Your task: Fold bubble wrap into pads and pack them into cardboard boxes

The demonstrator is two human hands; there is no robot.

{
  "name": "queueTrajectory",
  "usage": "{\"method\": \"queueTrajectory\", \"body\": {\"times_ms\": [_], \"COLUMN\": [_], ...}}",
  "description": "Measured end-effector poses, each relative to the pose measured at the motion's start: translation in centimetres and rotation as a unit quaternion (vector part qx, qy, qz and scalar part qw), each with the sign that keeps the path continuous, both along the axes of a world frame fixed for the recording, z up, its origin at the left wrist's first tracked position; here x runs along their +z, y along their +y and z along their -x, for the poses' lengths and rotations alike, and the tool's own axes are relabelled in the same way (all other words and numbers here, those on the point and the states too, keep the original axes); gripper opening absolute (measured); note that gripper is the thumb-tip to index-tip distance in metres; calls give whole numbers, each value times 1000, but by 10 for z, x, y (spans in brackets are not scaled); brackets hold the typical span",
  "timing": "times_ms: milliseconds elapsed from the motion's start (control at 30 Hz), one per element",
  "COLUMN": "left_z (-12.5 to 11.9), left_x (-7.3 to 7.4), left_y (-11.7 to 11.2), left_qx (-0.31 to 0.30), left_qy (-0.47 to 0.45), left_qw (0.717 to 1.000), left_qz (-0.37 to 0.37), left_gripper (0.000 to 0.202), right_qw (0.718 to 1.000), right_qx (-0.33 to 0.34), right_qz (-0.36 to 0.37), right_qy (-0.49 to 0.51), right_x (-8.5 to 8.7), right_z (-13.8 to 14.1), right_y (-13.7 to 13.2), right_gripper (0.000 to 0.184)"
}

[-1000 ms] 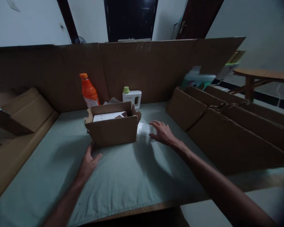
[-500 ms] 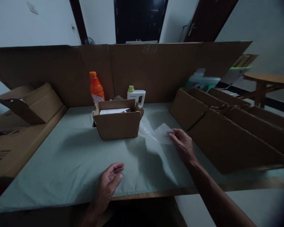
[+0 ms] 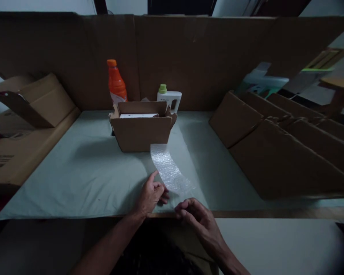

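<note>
Curved strip of bubble wrap [image 3: 169, 170], over the cloth-covered counter [image 3: 83, 183] before an open cardboard box [image 3: 143, 133], with left hand [image 3: 152, 193] half-curled at its near end and right hand [image 3: 200, 219] loosely curled just beside, grip by either impossible to tell; orange bottle [image 3: 117, 84] behind the box.

Passage is free between the cardboard box [image 3: 143, 133] and the cardboard bins [image 3: 292, 160] at right. Behind the box, an orange bottle [image 3: 116, 84] and a white bottle [image 3: 166, 96] make 2 obstacles; bubble wrap [image 3: 169, 168] sits in front.
</note>
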State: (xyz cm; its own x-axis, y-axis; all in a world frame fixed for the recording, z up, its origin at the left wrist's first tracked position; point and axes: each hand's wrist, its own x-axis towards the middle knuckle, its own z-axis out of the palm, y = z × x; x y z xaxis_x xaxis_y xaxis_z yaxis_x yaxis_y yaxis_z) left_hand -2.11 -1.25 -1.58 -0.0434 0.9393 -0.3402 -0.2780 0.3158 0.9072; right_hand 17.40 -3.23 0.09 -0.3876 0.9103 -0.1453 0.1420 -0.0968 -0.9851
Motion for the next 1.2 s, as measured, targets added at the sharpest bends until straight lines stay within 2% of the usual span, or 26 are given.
{"method": "queueTrajectory", "body": {"times_ms": [100,167,233,300,333,400,467,533,633,733,833,933,1000,1100,1200], "left_z": [11,17,21,22,22,21,20,19,16,12,9,9,11,12,11], "left_x": [2,3,4,4,4,3,3,5,11,18,19,11,5,-2,-5], "left_y": [-3,-5,-7,-8,-7,-7,-8,-12,-25,-37,-41,-35,-30,-23,-16], "left_qx": [7,23,29,23,17,7,0,5,11,3,1,-6,-3,3,-6], "left_qy": [9,8,6,6,8,21,47,96,210,292,321,330,346,390,425], "left_qw": [1000,1000,999,1000,1000,1000,999,995,973,943,933,935,930,912,893], "left_qz": [7,12,16,15,13,12,11,-9,-92,-162,-163,-130,-120,-124,-146], "left_gripper": [90,92,93,92,91,89,83,73,62,65,58,49,49,52,53], "right_qw": [983,943,883,826,807,785,782,793,833,877,905,921,919,887,849], "right_qx": [-16,-15,16,51,58,50,38,49,108,170,179,149,107,35,42], "right_qz": [-146,-274,-385,-449,-464,-478,-484,-487,-466,-398,-332,-287,-302,-389,-454], "right_qy": [-110,-188,-267,-335,-361,-390,-391,-363,-278,-208,-197,-218,-230,-247,-267], "right_x": [9,6,-3,-15,-21,-30,-33,-31,-18,-3,0,-8,-14,-19,-16], "right_z": [-15,-22,-27,-27,-26,-24,-21,-19,-16,-10,-4,1,1,-3,-6], "right_y": [13,25,38,49,54,64,72,78,81,77,72,70,69,62,52], "right_gripper": [18,18,34,49,52,52,42,28,21,20,18,26,29,25,25]}}
